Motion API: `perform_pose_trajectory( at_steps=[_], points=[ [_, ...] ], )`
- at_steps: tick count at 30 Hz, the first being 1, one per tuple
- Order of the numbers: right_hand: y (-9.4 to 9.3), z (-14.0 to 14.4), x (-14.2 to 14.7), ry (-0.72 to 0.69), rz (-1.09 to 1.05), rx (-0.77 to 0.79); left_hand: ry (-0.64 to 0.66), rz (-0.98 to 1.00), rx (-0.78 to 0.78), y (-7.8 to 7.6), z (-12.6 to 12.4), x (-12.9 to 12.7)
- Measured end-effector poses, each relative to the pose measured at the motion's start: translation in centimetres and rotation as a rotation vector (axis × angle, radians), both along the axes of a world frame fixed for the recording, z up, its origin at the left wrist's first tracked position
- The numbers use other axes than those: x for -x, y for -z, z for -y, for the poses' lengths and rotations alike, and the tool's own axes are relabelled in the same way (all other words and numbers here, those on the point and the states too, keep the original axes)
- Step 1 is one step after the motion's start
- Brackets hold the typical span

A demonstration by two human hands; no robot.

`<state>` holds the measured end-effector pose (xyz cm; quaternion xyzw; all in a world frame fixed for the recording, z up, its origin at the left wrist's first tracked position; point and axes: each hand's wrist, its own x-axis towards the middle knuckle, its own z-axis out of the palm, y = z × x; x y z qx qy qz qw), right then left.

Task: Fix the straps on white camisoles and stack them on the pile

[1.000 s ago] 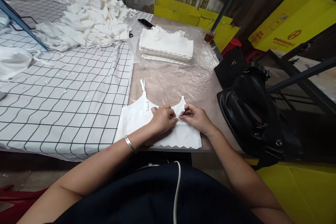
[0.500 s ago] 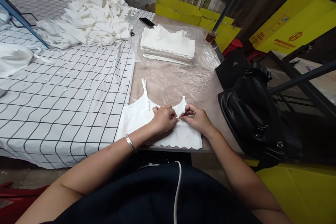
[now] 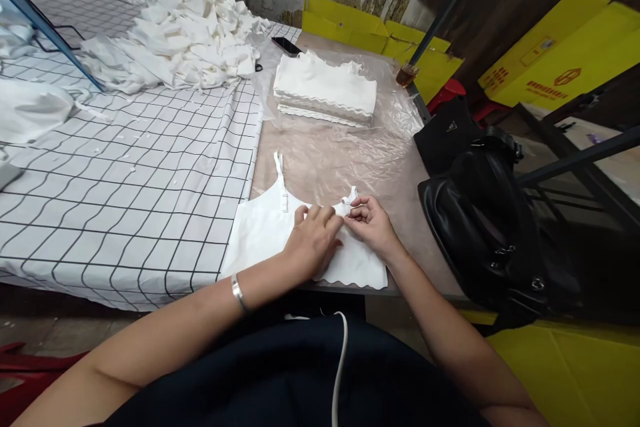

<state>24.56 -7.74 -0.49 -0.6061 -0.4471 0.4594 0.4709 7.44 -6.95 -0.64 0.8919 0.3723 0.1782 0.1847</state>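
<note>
A white camisole top (image 3: pixel 260 230) with thin straps and a scalloped hem lies spread on the brown tabletop in front of me. My right hand (image 3: pixel 373 225) pinches its right strap (image 3: pixel 353 195) near the neckline, thumb and fingers together. Beside it, my left hand (image 3: pixel 316 237) is bent over the top, closed at the same strap's base; its fingertips are partly hidden. The left strap (image 3: pixel 279 170) stretches away from me, with a small slider on it. A silver bracelet (image 3: pixel 237 291) circles my left wrist.
Folded white tops (image 3: pixel 325 87) are stacked on clear plastic (image 3: pixel 395 120). A heap of white garments (image 3: pixel 185 27) covers the checked cloth (image 3: pixel 190 147), near a phone (image 3: pixel 286 46). Black bags (image 3: pixel 480 213) sit right, below a glass (image 3: pixel 407 74). A person's arm shows behind the heap.
My left hand has turned flatter over the top, its fingers closer to the right strap. That strap has shifted and bunched under my right fingers. The whole view has tilted slightly.
</note>
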Motion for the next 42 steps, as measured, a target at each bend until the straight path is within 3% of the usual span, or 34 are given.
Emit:
perform_pose_trajectory(
  at_steps=[3, 5, 8, 13, 17, 19, 22, 25, 28, 31, 35, 39, 42],
  points=[
    [-1.3, -0.4, -0.1, -0.052, -0.15, 0.149, 0.291, 0.002, -0.115, 1.1, 1.9, 1.3],
    [-2.1, -1.1, -0.3, -0.1, -0.232, 0.241, 0.393, -0.021, -0.138, 1.9, 2.6, 1.9],
    [-2.6, -3.7, -0.9, -0.103, -0.31, 0.241, 0.431, -0.074, -0.116, 2.3, 2.8, 2.2],
    [-2.7, -9.5, -2.9, 0.108, -0.372, 0.129, 0.45, -0.122, -0.081, 2.0, 2.5, 2.2],
    [-3.1, -11.6, -3.1, 0.148, -0.182, 0.27, 0.449, -0.114, -0.079, 1.8, 2.6, 1.7],
    [-3.5, -11.2, -3.1, 0.116, 0.009, 0.295, 0.389, -0.06, -0.071, 1.4, 2.6, 2.1],
    [-4.4, -8.5, -3.7, 0.156, 0.321, 0.178, 0.091, 0.042, -0.074, 0.4, 2.3, 5.1],
    [-4.6, -3.1, -4.8, 0.231, 0.691, 0.06, -0.324, -0.016, -0.118, -0.3, 1.8, 10.2],
    [-3.4, 3.1, -4.7, 0.108, 0.864, 0.246, -0.566, -0.212, -0.06, -0.4, 1.7, 14.1],
    [-2.0, 6.6, -3.5, 0.062, 0.886, 0.314, -0.597, -0.33, 0.011, -0.3, 1.9, 14.7],
    [-2.3, 6.0, -2.8, 0.137, 0.907, 0.227, -0.595, -0.371, 0.03, -0.5, 2.0, 13.4],
    [-3.4, 5.6, -3.4, 0.035, 0.963, 0.356, -0.648, -0.332, 0.111, -1.0, 2.0, 13.4],
    [-2.9, 7.0, -3.2, 0.017, 0.944, 0.396, -0.7, -0.314, 0.152, -1.3, 1.9, 13.5]
  ],
)
